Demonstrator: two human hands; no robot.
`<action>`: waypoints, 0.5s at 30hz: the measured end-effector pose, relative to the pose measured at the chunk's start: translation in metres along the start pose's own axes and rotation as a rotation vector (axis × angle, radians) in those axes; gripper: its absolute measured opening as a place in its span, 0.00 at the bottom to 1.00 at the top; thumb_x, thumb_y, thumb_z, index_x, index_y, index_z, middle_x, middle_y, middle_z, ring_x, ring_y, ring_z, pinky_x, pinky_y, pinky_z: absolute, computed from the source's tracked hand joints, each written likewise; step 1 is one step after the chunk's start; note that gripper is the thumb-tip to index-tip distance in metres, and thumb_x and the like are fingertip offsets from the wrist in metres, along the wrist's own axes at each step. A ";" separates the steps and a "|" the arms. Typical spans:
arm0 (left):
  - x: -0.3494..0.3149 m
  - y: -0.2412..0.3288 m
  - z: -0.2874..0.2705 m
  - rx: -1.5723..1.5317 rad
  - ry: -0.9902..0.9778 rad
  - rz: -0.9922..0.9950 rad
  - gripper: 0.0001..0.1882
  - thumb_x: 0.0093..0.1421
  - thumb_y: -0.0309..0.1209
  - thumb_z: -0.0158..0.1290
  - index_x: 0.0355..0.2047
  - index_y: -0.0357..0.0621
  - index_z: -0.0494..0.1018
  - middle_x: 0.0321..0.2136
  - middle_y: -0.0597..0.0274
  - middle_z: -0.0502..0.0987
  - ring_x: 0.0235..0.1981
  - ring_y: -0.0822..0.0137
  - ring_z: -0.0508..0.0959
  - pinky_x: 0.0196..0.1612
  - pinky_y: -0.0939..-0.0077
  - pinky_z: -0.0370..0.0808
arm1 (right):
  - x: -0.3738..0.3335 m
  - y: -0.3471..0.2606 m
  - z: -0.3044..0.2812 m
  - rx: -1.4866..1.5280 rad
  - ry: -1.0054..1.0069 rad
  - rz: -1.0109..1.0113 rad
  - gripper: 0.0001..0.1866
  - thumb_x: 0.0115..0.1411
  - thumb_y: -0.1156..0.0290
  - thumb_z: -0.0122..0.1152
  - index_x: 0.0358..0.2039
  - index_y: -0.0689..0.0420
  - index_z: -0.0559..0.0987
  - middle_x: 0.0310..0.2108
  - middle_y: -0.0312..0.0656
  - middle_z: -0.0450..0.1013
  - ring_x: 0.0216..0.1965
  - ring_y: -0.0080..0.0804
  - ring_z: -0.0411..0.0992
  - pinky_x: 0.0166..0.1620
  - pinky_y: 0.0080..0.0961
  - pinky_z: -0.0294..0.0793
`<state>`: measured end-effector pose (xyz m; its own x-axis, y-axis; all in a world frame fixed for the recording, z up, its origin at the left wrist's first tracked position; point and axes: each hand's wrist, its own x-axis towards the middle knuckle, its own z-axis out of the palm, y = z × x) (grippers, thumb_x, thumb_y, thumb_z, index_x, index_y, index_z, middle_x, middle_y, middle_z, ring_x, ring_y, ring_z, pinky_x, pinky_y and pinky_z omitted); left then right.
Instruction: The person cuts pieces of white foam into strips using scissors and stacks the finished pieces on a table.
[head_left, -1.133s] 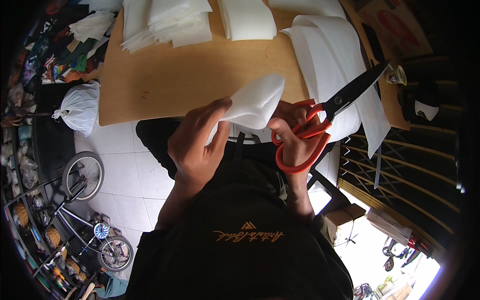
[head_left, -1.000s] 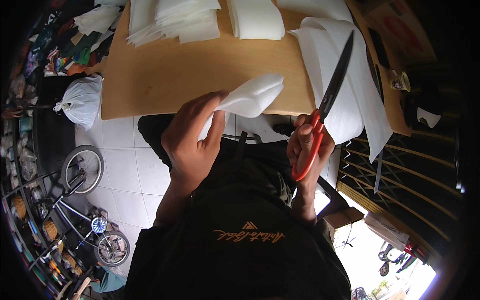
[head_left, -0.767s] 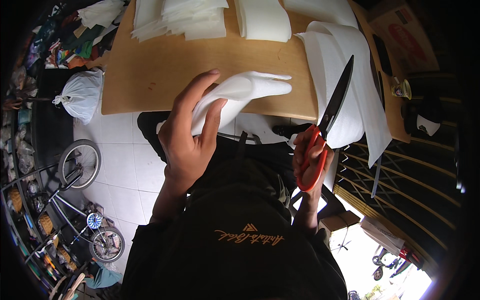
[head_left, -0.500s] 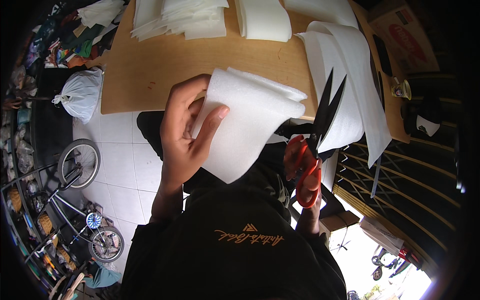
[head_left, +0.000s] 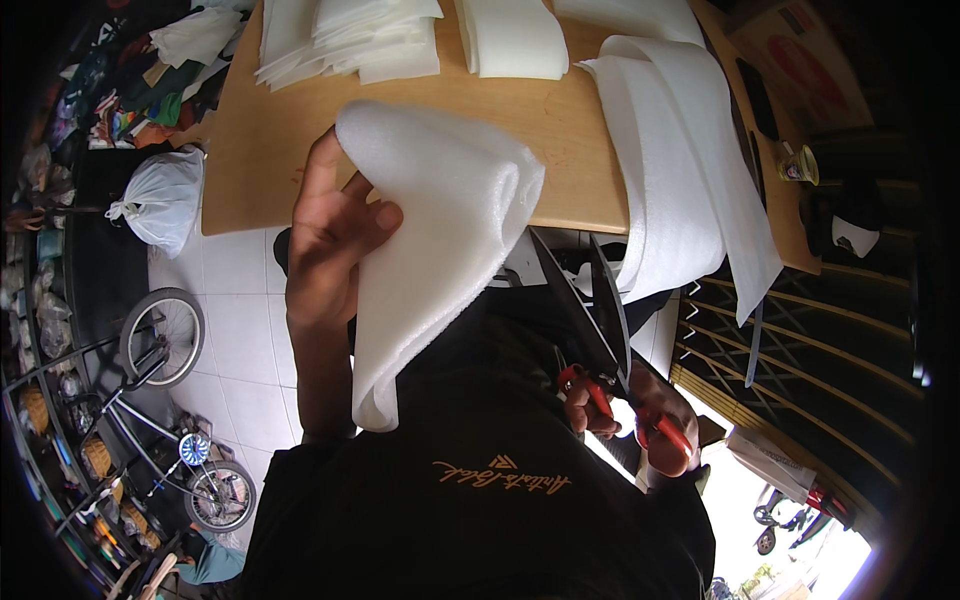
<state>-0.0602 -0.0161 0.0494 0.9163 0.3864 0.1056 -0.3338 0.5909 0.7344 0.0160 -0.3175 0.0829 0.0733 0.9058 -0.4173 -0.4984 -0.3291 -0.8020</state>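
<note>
A folded sheet of white packing foam (head_left: 440, 220) hangs before me, with my left hand (head_left: 338, 225) closed on its left edge, thumb in front. Its folds curl at the right side and the lower tip. My right hand (head_left: 655, 420) grips the red handles of a pair of scissors (head_left: 600, 320) with dark blades. The blades are parted and point up and left, near the foam's right edge but apart from it. Beyond them, a long foam strip (head_left: 665, 160) drapes over the table's near right edge.
On the wooden table (head_left: 500, 110) lie a stack of foam sheets (head_left: 350, 40) and a folded foam piece (head_left: 512, 40). A white tied bag (head_left: 160, 200) and a bicycle (head_left: 160, 400) are at the left. A small cup (head_left: 798, 165) and a cardboard box (head_left: 800, 70) are at the right.
My left hand has shifted left and turned the foam, so its folds now hang lower. The scissors have dropped toward me, their blades swung leftward and spread wider.
</note>
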 end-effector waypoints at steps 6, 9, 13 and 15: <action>-0.001 -0.001 -0.004 0.019 -0.027 -0.050 0.38 0.57 0.16 0.51 0.64 0.40 0.46 0.52 0.42 0.67 0.50 0.62 0.73 0.49 0.71 0.75 | 0.000 -0.006 -0.007 0.070 -0.082 -0.025 0.46 0.47 0.23 0.50 0.34 0.63 0.73 0.17 0.29 0.61 0.18 0.15 0.59 0.22 0.17 0.58; -0.002 -0.001 -0.005 0.047 -0.025 -0.054 0.38 0.57 0.17 0.52 0.64 0.40 0.47 0.52 0.43 0.67 0.51 0.62 0.72 0.50 0.71 0.74 | -0.002 -0.014 -0.007 0.064 -0.080 0.062 0.43 0.49 0.27 0.52 0.35 0.63 0.73 0.17 0.29 0.62 0.17 0.14 0.59 0.22 0.16 0.58; -0.002 0.001 -0.006 0.056 -0.024 -0.044 0.38 0.57 0.17 0.52 0.64 0.39 0.47 0.52 0.43 0.67 0.52 0.62 0.72 0.50 0.70 0.73 | -0.007 -0.018 -0.011 0.089 -0.104 0.168 0.35 0.57 0.36 0.51 0.36 0.64 0.74 0.19 0.31 0.65 0.18 0.14 0.59 0.22 0.15 0.58; -0.002 0.002 -0.008 0.054 -0.023 -0.048 0.37 0.56 0.18 0.53 0.64 0.39 0.48 0.52 0.44 0.67 0.51 0.62 0.72 0.50 0.70 0.73 | -0.010 -0.019 -0.010 0.162 -0.066 0.230 0.32 0.59 0.40 0.50 0.36 0.64 0.74 0.21 0.32 0.67 0.18 0.14 0.60 0.22 0.15 0.58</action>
<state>-0.0643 -0.0104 0.0454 0.9360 0.3419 0.0843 -0.2776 0.5694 0.7737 0.0336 -0.3226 0.0983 -0.1112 0.8292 -0.5477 -0.6273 -0.4860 -0.6085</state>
